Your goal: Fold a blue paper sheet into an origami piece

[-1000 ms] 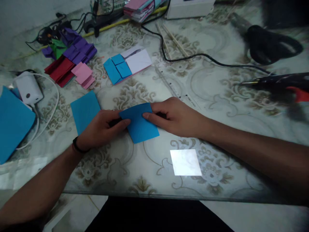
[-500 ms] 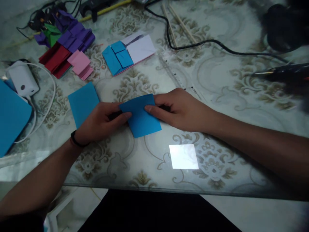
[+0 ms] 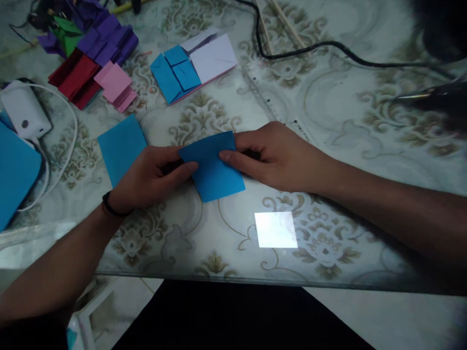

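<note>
A piece of blue paper [image 3: 215,170] is held above the patterned table, its top edge slightly curved. My left hand [image 3: 156,172] pinches its left side, thumb on the near face and fingers behind. On the right side my right hand [image 3: 270,155] grips it the same way. The fingertips behind the sheet are hidden. A second blue paper [image 3: 120,146] lies flat, partly covered by my left hand. Farther back rests a folded blue and white paper piece [image 3: 193,68].
Folded purple [image 3: 109,43], red [image 3: 73,80] and pink papers [image 3: 116,86] sit at the back left. A white adapter [image 3: 27,109] with a cable and a larger blue sheet [image 3: 16,170] are at left. A clear ruler [image 3: 270,102], black cable [image 3: 328,43] and wooden sticks [image 3: 286,22] lie behind.
The view has shifted a little, so the things on the table appear higher in the picture. Both hands keep the same hold on the blue paper.
</note>
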{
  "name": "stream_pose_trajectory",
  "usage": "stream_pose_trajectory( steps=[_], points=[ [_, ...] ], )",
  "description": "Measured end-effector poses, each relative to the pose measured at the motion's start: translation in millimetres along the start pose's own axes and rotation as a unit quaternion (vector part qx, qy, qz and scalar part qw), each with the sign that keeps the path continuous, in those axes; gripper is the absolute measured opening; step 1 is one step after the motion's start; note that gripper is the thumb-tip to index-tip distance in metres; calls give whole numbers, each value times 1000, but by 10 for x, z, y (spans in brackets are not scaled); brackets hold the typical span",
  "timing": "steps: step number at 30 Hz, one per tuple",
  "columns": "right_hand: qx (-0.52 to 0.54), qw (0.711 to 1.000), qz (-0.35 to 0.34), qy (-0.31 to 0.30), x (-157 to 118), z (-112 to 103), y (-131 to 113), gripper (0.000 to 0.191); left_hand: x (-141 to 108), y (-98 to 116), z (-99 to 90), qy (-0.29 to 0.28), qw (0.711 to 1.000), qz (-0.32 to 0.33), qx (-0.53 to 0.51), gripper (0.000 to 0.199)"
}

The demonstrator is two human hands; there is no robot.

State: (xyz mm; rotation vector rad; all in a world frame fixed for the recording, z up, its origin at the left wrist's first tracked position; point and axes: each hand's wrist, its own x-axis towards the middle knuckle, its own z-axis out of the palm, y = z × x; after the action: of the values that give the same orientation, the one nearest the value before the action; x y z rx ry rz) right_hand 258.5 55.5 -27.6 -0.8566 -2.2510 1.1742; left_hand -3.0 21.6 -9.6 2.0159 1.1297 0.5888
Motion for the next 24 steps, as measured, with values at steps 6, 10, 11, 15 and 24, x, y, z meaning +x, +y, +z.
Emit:
stream_pose_trajectory(
  steps=[6, 10, 11, 15, 24],
  points=[
    [-7, 1000, -7, 6, 3, 2, -5, 37, -5, -5, -1, 2, 1000, -8, 3, 29],
    [-10, 1000, 4, 0, 0, -7, -14, 35, -3, -19, 1, 4, 1000, 4, 7, 28],
    [-10, 1000, 6, -1, -1, -9, -16, 35, -2, -21, 1, 5, 1000, 12, 6, 28],
    [-7, 1000, 8, -5, -1, -10, -17, 35, 0, -15, 4, 6, 1000, 13, 5, 31],
    [15, 1000, -14, 3, 10, 7, 8, 39, 9, 20, 3, -2, 1000, -11, -10, 36]
  ],
)
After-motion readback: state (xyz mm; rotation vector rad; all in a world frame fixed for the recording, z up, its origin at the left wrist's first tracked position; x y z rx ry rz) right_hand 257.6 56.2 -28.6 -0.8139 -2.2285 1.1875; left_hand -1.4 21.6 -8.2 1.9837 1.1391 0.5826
